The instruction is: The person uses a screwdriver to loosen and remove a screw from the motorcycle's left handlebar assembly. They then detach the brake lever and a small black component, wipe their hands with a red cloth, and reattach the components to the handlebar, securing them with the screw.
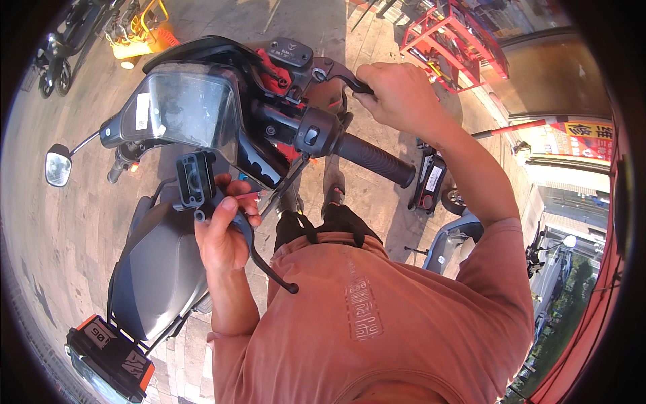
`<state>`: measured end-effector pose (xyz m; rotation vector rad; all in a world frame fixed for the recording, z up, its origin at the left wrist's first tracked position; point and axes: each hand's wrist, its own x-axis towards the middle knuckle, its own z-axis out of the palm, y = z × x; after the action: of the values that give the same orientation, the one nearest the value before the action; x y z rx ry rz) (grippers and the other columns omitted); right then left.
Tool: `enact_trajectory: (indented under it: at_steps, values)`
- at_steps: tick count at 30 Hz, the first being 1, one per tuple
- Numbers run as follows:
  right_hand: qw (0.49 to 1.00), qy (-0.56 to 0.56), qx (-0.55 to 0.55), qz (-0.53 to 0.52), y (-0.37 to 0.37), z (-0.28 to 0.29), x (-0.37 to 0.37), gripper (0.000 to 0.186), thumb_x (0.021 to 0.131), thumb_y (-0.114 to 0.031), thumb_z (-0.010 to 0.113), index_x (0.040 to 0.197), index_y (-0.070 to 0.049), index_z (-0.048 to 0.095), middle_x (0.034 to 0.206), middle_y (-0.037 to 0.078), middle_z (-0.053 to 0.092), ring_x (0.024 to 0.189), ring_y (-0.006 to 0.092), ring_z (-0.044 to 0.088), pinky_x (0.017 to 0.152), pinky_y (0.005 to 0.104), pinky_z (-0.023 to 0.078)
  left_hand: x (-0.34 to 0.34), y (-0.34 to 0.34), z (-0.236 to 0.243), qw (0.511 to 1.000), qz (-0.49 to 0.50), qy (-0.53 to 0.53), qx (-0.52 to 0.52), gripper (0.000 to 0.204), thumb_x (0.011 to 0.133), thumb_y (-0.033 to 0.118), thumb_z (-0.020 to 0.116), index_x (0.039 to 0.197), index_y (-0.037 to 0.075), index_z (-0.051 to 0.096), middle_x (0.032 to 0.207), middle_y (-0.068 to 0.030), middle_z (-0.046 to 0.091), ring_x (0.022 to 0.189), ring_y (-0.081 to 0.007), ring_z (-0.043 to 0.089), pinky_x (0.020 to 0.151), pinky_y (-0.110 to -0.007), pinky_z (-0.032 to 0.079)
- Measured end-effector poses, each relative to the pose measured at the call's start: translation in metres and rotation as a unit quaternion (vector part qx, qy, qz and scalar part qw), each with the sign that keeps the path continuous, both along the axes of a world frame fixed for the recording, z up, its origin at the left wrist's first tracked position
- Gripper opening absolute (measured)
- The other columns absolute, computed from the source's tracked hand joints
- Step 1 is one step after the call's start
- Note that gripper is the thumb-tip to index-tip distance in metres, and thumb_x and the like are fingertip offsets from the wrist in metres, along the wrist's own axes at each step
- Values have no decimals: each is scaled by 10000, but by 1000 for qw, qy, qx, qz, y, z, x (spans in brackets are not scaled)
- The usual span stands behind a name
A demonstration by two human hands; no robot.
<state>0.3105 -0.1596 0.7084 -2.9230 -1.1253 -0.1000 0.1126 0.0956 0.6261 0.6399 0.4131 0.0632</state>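
Observation:
My left hand (pixel 229 225) is closed around a brake master cylinder (pixel 195 180) with an uncovered rectangular reservoir. Its dark curved lever (pixel 259 259) hangs down past my fingers toward my shirt. A thin red piece (pixel 250 195) shows beside the fingertips. Up on the scooter's handlebar, my right hand (pixel 398 97) grips the end of a black brake lever (pixel 351 81). That lever joins a second master cylinder (pixel 291 52), whose reservoir has its lid on. Below it are the switch housing (pixel 316 131) and the ribbed rubber grip (pixel 373 158).
The scooter's windscreen (pixel 192 108), mirror (pixel 58 166) and seat (pixel 161 262) fill the left side. A red tool cart (pixel 464 47) stands far right, a yellow compressor (pixel 143 40) far left. Near my feet is a floor jack (pixel 429 178), with another scooter (pixel 451 239) at right.

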Motion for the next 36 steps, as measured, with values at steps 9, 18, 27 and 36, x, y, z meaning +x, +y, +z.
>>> enact_trajectory:
  at_steps: [9, 18, 27, 36]
  values:
    - [962, 74, 152, -215, -128, -45, 1, 236, 799, -245, 752, 841, -44, 635, 617, 78, 577, 566, 220, 551, 550, 350, 428, -47, -38, -10, 994, 63, -87, -1, 652, 785, 30, 699, 1369, 8, 410, 1226, -221, 568, 861, -255, 630, 683, -359, 513]
    - [889, 288, 167, -313, -328, -274, -85, 303, 807, -298, 735, 820, -9, 645, 636, 89, 593, 570, 203, 567, 568, 357, 445, -124, -179, -43, 978, 183, 43, 87, 569, 831, -35, 611, 1360, 87, 438, 1300, -180, 537, 941, -263, 621, 800, -380, 504]
    - [742, 418, 130, -507, -413, -618, -205, 348, 796, -409, 690, 865, -69, 664, 831, 168, 674, 864, 356, 664, 751, 456, 516, -104, -300, -199, 970, -43, 229, 62, 601, 798, 71, 702, 1348, 98, 461, 1300, -140, 556, 762, -157, 551, 629, -271, 434]
    - [635, 410, 168, -633, -455, -924, -262, 317, 828, -390, 670, 950, -99, 648, 931, 159, 684, 896, 368, 664, 758, 477, 516, -103, -351, -447, 918, -234, 319, 23, 632, 858, 91, 675, 1427, 101, 400, 1394, -172, 503, 732, -154, 493, 617, -281, 416]
